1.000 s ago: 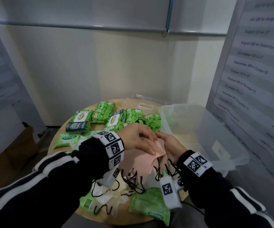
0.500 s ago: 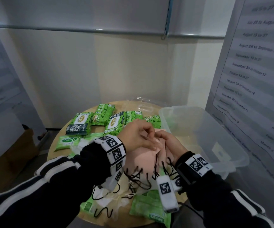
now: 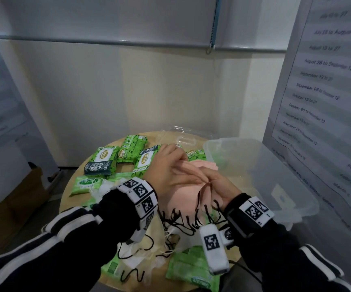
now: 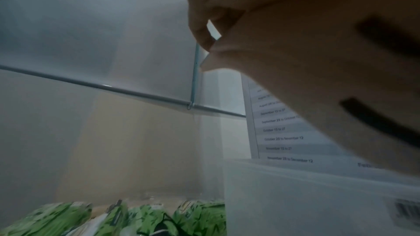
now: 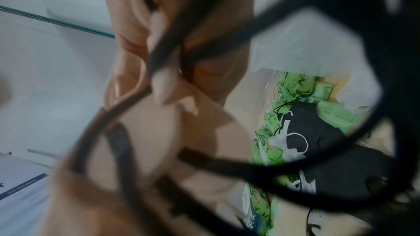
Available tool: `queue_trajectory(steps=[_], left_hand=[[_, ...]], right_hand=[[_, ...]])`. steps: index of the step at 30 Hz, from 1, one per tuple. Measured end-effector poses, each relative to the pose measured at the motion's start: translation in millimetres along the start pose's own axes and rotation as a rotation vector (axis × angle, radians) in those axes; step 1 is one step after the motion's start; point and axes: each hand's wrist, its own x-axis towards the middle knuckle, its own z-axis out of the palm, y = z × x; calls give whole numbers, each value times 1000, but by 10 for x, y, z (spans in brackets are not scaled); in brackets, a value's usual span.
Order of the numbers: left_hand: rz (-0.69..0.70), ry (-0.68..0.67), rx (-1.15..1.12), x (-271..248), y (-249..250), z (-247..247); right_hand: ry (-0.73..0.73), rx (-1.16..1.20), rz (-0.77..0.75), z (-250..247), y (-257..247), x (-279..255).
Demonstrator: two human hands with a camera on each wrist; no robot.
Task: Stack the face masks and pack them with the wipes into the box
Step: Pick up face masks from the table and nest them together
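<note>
Loose white masks (image 3: 140, 252) and wipes pack (image 3: 193, 275) seen at near bench (image 3: 69, 190) edge. Pink face masks (image 3: 183, 194) held above bench between both hands, now raised nearer clear box (image 3: 261, 165) than a second ago. Left hand (image 3: 166, 171) laid over stack, fingers curled onto top edge; right hand (image 3: 223, 188) gripped under it, black ear loops (image 3: 183, 222) dangling. Green wipes packs (image 3: 105, 160) left beyond, unmoved.

your pink face masks (image 3: 186, 192) sit stacked at 6 o'clock, black ear loops (image 3: 178, 223) dangling; green wipes packs (image 3: 105, 158) lie at 10 o'clock; the clear box (image 3: 261, 165) stands open at 3 o'clock.
</note>
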Motion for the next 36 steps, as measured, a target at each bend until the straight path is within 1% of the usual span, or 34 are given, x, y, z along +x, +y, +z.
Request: queue_trajectory(steps=[1,4,7,10,12,14,16,18,19,21,22,24,27,31,34,36], left_hand=[[26,28,-2,8,16,4],[86,83,-1,28,41,28],[104,83,-31,18,44,52],[74,62,-96,-21,25,79],[1,85,-168,-42,20,99],[-93,160,-254,-44,39,101],[-173,237,-315,-22,78,66],[-247,284,-354,13,111,7],[-281,308,-367,34,106,-19],[-344,355,-399,71,83,-81],[-380,378,-426,84,69,-124],[-447,413,-474,103,10,-229],[-537,405,-426,98,-65,-385],[-650,373,-436,60,-130,-470],[-723,283,-478,33,-202,-512],[-727,221,-534,16,-237,-545]], right_hand=[[-25,13,-4,41,-11,-10],[-15,19,-4,87,-33,9],[13,6,27,67,-18,37],[-28,35,74,107,-26,6],[-34,60,77,146,-22,-8],[-27,82,90,169,16,-14],[25,61,124,164,76,-16],[44,51,153,191,76,-49],[50,82,147,185,58,-56],[67,114,65,135,25,-45],[72,107,22,88,15,-39],[109,56,5,-2,-13,-49],[201,-12,7,-63,-90,-130],[294,-26,-44,-148,-114,-164],[341,-10,-71,-161,-124,-189],[354,18,-99,-177,-133,-199]])
